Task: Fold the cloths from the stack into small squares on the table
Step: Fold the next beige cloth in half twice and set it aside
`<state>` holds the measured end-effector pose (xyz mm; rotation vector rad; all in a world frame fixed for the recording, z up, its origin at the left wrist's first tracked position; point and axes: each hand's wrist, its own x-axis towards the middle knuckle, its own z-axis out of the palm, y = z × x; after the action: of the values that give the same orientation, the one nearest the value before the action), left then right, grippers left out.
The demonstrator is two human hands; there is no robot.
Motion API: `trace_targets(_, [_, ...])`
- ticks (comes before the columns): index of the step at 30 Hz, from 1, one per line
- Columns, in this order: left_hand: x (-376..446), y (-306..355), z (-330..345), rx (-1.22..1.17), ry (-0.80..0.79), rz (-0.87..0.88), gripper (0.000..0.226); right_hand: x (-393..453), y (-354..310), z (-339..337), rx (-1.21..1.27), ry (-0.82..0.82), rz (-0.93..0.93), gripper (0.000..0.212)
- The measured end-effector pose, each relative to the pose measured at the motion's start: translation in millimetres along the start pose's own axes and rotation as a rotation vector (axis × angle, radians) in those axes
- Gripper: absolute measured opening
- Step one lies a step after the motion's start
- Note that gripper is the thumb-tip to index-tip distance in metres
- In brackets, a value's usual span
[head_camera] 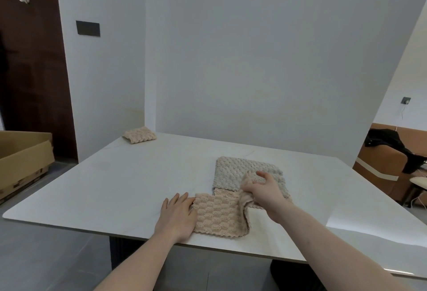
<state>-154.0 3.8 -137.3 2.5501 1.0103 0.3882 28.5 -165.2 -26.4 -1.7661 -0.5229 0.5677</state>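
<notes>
The white marble-look table (97,182) is carrying three cloth items. A beige waffle-textured cloth (217,218) is lying near the front edge, part of it lying flat and its right portion being lifted into a standing fold. The left hand (176,215) is resting palm down at the cloth's left edge, fingers straight and pressing the fabric against the table; it is clasping nothing. The right hand (265,190) is pinching the raised right edge of the beige cloth between thumb and fingers, holding that fold above the table surface. Just behind and touching the beige cloth, a grey waffle-textured cloth (233,173) is lying flat; the right hand and the lifted fold are overlapping its near right corner. Whether more cloths are lying beneath the grey one cannot be told. A folded beige cloth (139,134) is sitting as a small square at the far left corner of the table, well apart from the hands.

A cardboard box (24,159) is standing on the floor to the left, beside a dark brown door (32,71). A black garment (390,145) is hanging over a brown seat at the right.
</notes>
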Motion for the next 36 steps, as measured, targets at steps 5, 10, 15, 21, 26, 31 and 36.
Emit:
trace_targets(5, [1.1, -1.9, 0.6, -0.041, 0.001, -0.003, 0.054, -5.8, -6.3, 32.1, -0.026, -0.118, -0.042, 0.074])
trace_targets(10, [-0.5, -0.9, -2.4, -0.097, 0.005, -0.008, 0.053, -8.1, -1.6, 62.3, -0.057, -0.197, -0.062, 0.076])
trace_targets(15, [-5.9, 0.1, -10.2, -0.249, 0.054, 0.002, 0.049, -10.9, 12.1, 83.7, -0.106, -0.242, -0.087, 0.073])
trace_targets(21, [-5.4, 2.6, -16.7, -0.375, 0.085, -0.019, 0.032, -16.2, 24.1, 77.0, -0.197, -0.134, -0.279, 0.052])
trace_targets(26, [-1.8, 4.2, -11.8, -0.282, 0.112, 0.002, 0.019, -15.2, 56.5, 51.8, -0.619, -0.005, -0.546, 0.035])
trace_targets(31, [-2.5, 2.9, -11.3, -0.313, 0.155, 0.018, 0.024, -6.8, 87.4, 46.0, -0.770, -0.066, -0.496, 0.056])
trace_targets(36, [-1.6, 0.3, -9.7, -0.338, 0.202, 0.017, 0.025, -5.9, 97.8, 49.4, -0.833, -0.098, -0.470, 0.062])
